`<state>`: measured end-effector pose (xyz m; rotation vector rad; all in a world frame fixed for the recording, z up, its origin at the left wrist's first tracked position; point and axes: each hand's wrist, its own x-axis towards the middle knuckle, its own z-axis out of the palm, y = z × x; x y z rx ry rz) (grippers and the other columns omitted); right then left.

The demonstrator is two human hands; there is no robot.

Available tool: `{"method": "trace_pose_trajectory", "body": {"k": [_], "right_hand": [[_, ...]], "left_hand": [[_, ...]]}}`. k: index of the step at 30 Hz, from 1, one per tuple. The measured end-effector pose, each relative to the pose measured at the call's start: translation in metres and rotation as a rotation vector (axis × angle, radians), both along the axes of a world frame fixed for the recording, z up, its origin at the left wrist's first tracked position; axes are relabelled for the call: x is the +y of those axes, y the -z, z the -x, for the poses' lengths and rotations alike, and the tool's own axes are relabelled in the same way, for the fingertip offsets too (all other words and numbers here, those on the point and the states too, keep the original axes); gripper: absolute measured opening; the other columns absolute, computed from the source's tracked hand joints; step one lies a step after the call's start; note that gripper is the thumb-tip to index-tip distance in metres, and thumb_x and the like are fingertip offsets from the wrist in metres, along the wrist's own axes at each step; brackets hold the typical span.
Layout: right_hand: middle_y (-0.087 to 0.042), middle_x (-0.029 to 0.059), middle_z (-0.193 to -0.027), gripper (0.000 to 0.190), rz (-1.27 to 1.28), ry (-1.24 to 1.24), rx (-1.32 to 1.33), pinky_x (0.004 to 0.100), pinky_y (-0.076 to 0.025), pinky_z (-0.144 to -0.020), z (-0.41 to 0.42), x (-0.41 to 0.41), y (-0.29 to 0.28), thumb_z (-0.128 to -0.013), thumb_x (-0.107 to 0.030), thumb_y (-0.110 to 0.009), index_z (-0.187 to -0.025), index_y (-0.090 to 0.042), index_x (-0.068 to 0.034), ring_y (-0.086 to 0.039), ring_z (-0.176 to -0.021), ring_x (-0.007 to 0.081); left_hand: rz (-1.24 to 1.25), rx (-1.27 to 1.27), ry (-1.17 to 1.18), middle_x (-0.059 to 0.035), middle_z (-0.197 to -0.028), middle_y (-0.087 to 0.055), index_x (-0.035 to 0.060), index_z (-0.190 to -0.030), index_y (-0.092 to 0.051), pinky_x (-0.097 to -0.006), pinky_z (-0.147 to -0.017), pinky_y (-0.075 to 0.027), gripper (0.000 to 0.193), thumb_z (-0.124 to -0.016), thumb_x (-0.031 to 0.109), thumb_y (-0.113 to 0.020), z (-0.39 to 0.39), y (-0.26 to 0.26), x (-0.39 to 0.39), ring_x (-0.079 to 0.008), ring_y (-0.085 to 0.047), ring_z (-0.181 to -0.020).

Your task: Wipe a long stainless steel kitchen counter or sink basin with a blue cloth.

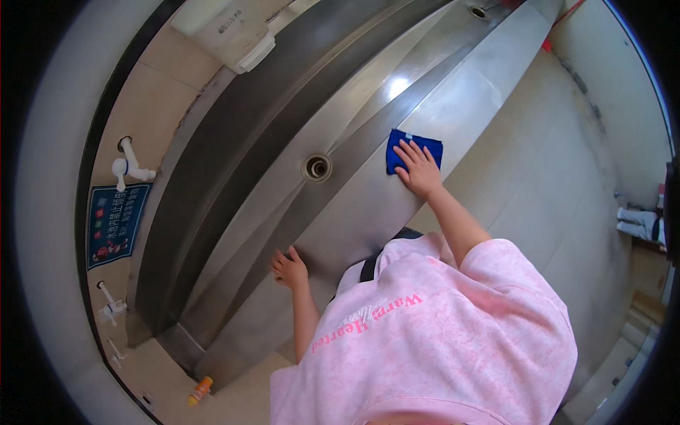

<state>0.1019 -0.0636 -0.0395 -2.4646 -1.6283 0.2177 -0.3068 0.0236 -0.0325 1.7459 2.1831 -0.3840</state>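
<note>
Below me runs a long stainless steel trough sink (pixel 350 212) with a broad front face. My right hand (pixel 419 172) lies spread on a folded blue cloth (pixel 419 144), pressing it flat against that steel face, fingers apart. Further left, my left hand (pixel 289 268) rests at the sink's front rim with nothing in it, its fingers somewhat spread. Between and beyond the hands, a round drain (pixel 317 167) sits in the basin's bottom. A second drain (pixel 478 12) shows near the top of the view.
White plastic taps (pixel 127 163) (pixel 111 307) stick out of the tiled wall beside a blue sign bearing writing (pixel 118 223). A whitish plastic container (pixel 226 32) is at the top left. An orange bottle (pixel 200 390) stands by the sink's left end. Pale floor (pixel 552 175) extends to the right.
</note>
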Motion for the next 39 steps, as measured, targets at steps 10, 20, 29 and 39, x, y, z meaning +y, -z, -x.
{"method": "trace_pose_trajectory", "body": {"k": [10,20,29,39], "right_hand": [[-0.031,-0.0013,-0.149,0.057,0.034,0.167,-0.08,0.0429,-0.022,-0.111,-0.086,0.005,0.02,-0.09,-0.045,-0.046,-0.142,-0.034,-0.024,-0.029,-0.136,0.0197],[-0.033,-0.0009,-0.148,0.057,-0.005,0.19,-0.111,0.0423,-0.022,-0.111,-0.088,0.004,0.016,-0.089,-0.043,-0.048,-0.141,-0.036,-0.024,-0.03,-0.136,0.0193],[-0.033,0.0006,-0.148,0.056,-0.002,0.182,-0.145,0.0425,-0.022,-0.11,-0.093,0.003,0.023,-0.089,-0.043,-0.047,-0.141,-0.037,-0.023,-0.03,-0.136,0.0201],[-0.032,-0.0012,-0.148,0.056,0.012,0.18,-0.163,0.0415,-0.021,-0.111,-0.095,0.005,0.03,-0.089,-0.042,-0.047,-0.142,-0.035,-0.024,-0.029,-0.136,0.0191]], "left_hand": [[0.15,-0.034,-0.17,-0.0137,-0.153,-0.004,0.0159,-0.147,-0.013,-0.0633,-0.106,-0.007,0.082,-0.087,0.071,-0.027,-0.011,0.009,0.004,-0.0349,0.009,-0.141],[0.223,-0.022,-0.227,-0.0172,-0.153,0.001,0.01,-0.147,-0.007,-0.0628,-0.107,-0.001,0.095,-0.082,0.076,-0.03,-0.027,-0.001,0.007,-0.0365,0.015,-0.14],[0.247,-0.015,-0.207,-0.0182,-0.152,0.0,0.0084,-0.146,-0.008,-0.0633,-0.106,-0.002,0.097,-0.082,0.078,-0.028,-0.024,0.006,0.005,-0.0376,0.014,-0.14],[0.239,0.001,-0.207,-0.0161,-0.152,0.0,0.0121,-0.146,-0.01,-0.0632,-0.106,-0.003,0.094,-0.081,0.078,-0.027,-0.026,0.01,0.007,-0.0368,0.012,-0.14]]}}
